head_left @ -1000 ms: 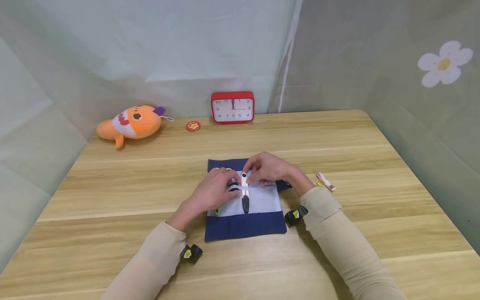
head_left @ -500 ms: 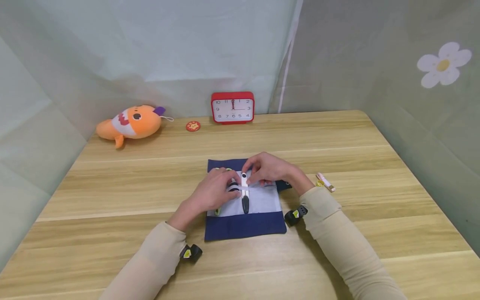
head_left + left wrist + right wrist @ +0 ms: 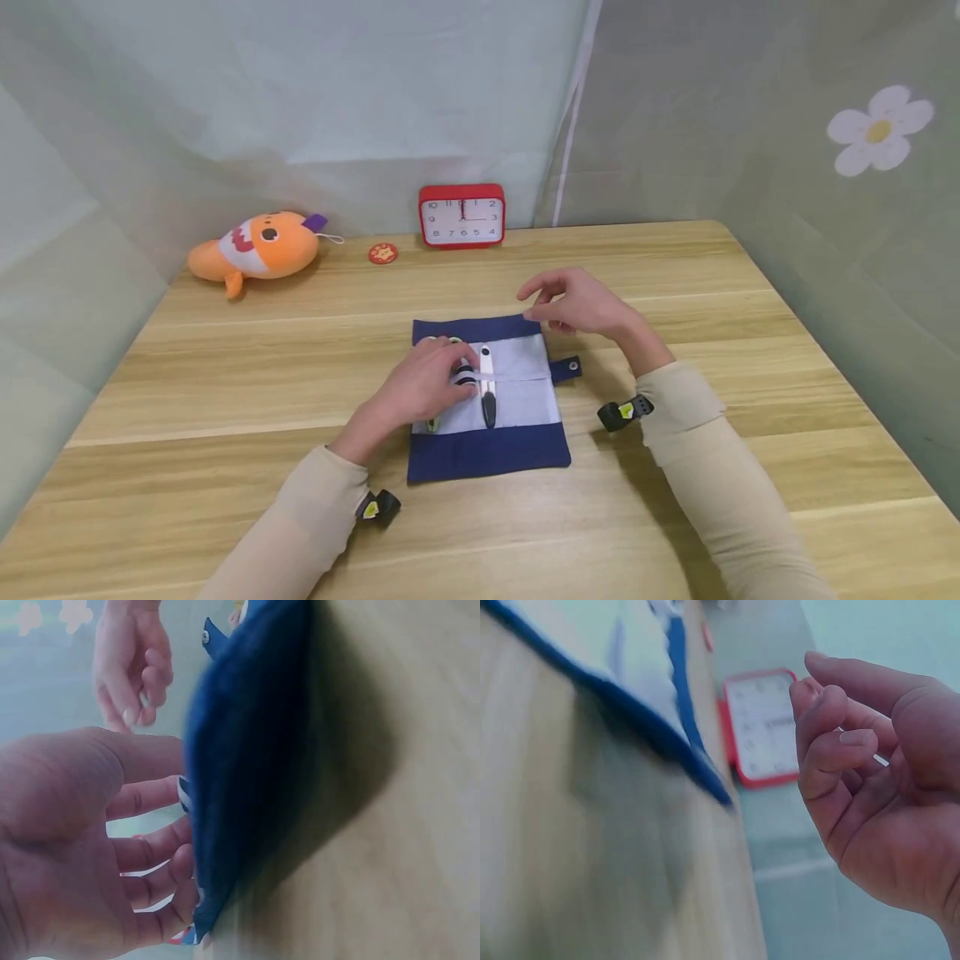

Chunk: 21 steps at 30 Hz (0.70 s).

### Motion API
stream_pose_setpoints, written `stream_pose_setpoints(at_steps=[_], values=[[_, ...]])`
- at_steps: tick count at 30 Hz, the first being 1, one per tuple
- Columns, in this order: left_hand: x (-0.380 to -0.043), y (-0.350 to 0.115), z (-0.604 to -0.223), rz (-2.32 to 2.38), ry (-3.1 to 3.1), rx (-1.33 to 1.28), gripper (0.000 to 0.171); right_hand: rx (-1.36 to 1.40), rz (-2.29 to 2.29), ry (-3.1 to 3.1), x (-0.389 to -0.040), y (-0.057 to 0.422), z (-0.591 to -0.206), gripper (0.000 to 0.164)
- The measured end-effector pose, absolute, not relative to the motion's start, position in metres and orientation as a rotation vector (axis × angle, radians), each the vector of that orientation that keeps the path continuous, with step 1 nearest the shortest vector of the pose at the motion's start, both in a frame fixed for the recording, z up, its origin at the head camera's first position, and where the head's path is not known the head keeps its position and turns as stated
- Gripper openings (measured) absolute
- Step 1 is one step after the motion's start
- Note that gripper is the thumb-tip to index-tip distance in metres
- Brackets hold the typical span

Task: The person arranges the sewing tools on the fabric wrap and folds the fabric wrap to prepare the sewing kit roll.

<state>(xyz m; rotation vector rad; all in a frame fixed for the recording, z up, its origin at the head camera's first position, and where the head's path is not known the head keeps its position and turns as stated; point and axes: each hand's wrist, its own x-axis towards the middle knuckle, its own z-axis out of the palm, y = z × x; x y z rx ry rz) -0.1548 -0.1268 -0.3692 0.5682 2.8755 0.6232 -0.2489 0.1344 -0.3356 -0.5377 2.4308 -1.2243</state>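
A navy cloth pouch lies unfolded on the table, its pale lining facing up. Across the lining runs a thin strap, with a slim white tool with a black tip under it. My left hand rests on the pouch's left part, thumb and fingertips on either side of a black-and-white striped item. Pale green loops show beyond its knuckles, and the rest of that thing is hidden. My right hand hovers by the pouch's far right corner, fingers loosely bent, holding nothing.
A snap tab sticks out from the pouch's right side. Along the back stand an orange plush toy, a round red badge and a red clock. Curtains enclose the table.
My right hand has let go of the white tool's top and moved up and right, off the lining. The tool stays under the strap. My left hand keeps its place.
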Motion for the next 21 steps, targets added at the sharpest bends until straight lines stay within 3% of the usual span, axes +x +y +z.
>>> stream_pose_setpoints(at_steps=[13, 21], values=[[-0.152, -0.122, -0.363, 0.649, 2.890, 0.580, 0.035, -0.308, -1.216, 2.566, -0.229, 0.233, -0.334, 0.035], [-0.155, -0.109, -0.366, 0.657, 2.933, 0.599, 0.025, -0.262, -1.099, 2.578, -0.212, 0.271, -0.343, 0.029]])
